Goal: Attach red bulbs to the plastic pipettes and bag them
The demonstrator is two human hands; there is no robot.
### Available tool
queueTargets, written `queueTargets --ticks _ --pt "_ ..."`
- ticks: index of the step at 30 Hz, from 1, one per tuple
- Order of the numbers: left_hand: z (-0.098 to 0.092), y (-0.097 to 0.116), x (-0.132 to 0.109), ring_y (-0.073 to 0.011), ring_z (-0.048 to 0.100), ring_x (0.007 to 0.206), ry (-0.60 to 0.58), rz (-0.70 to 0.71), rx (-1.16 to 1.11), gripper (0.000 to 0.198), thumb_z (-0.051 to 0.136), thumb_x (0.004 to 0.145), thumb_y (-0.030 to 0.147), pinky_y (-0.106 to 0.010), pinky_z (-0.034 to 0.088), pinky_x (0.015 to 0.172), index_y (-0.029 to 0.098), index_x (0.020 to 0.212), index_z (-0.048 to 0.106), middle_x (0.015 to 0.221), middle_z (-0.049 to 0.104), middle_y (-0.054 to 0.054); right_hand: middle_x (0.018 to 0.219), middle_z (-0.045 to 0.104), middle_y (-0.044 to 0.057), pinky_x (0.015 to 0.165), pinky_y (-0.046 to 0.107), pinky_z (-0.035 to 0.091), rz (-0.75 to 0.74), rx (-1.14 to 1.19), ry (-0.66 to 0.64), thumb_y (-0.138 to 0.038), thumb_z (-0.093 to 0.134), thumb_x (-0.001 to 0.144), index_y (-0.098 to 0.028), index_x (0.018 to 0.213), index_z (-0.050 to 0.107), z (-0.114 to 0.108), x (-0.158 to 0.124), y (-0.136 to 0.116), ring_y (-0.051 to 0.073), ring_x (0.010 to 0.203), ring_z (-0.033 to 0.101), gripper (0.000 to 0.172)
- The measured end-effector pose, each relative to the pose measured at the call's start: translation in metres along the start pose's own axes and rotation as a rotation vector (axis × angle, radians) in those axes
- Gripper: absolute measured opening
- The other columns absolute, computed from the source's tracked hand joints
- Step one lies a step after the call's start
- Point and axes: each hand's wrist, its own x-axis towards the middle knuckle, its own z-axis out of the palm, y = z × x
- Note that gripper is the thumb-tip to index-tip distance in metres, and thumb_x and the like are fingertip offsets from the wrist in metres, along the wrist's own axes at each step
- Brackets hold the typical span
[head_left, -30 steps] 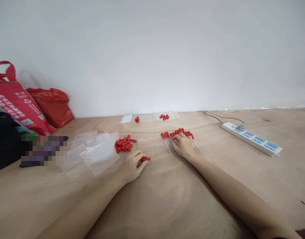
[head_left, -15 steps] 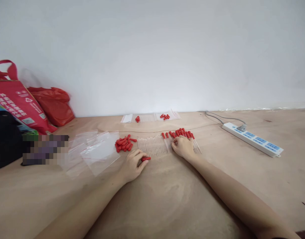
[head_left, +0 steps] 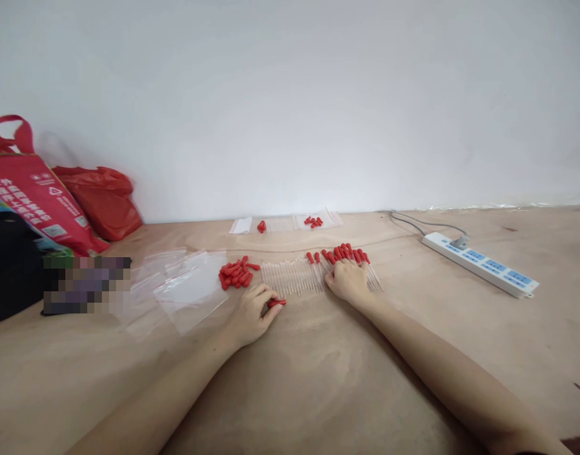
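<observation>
Head view: wooden surface (head_left: 309, 392) across lower frame; red bag (head_left: 36, 212), left, white characters (head_left: 22, 201) too blurred to read; clear tubes (head_left: 284, 278) in a row, mid-frame; right hand (head_left: 349, 282) over their right end, fingers' hold unclear; left hand (head_left: 253, 313), fingers clamped on red bulb (head_left: 276, 303), below centre.

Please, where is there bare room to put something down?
Bare table lies between the left forearm and right forearm, and between the red-capped tubes and the power strip. It is crowded around the left hand and right hand, with loose red bulbs and clear tubes; plastic bags lie farther left.
</observation>
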Motion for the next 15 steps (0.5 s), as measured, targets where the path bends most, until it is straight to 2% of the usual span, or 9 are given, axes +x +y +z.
queueTargets --ticks 4,8,11,15 --pt "0.0 0.001 0.0 -0.0163 0.053 0.071 0.008 -0.007 0.009 0.01 0.047 0.081 0.023 -0.029 0.043 0.066 0.017 0.075 0.053 0.074 0.054 -0.003 0.088 0.061 0.021 0.075 0.043 0.028 -0.021 -0.042 0.048 -0.02 0.042 0.076 -0.007 0.083 0.061 0.003 -0.004 -0.002 0.03 0.083 0.054 0.023" --pt "0.0 0.0 -0.001 -0.0155 0.054 0.069 0.021 -0.038 -0.001 0.006 0.045 0.081 0.02 -0.029 0.043 0.065 0.018 0.079 0.049 0.074 0.056 -0.002 0.084 0.06 0.018 0.074 0.041 0.029 -0.058 0.034 0.161 -0.021 0.037 0.082 -0.009 0.083 0.055 0.005 -0.01 -0.001 0.029 0.083 0.053 0.022" --pt "0.0 -0.002 -0.003 -0.0161 0.055 0.071 0.03 -0.046 0.007 0.006 0.044 0.083 0.02 -0.03 0.044 0.067 0.018 0.085 0.049 0.076 0.058 -0.002 0.083 0.06 0.013 0.073 0.035 0.032 -0.189 0.208 0.195 -0.021 0.031 0.086 -0.012 0.086 0.051 0.006 -0.018 0.002 0.023 0.079 0.054 0.021" --pt "0.0 -0.004 -0.003 -0.0183 0.056 0.077 0.049 -0.018 0.033 0.014 0.044 0.084 0.022 -0.033 0.044 0.07 0.017 0.094 0.052 0.083 0.061 -0.004 0.088 0.06 0.009 0.072 0.03 0.035 -0.454 0.436 0.14 -0.018 0.032 0.087 -0.014 0.096 0.049 0.007 -0.032 0.001 0.018 0.079 0.054 0.02"
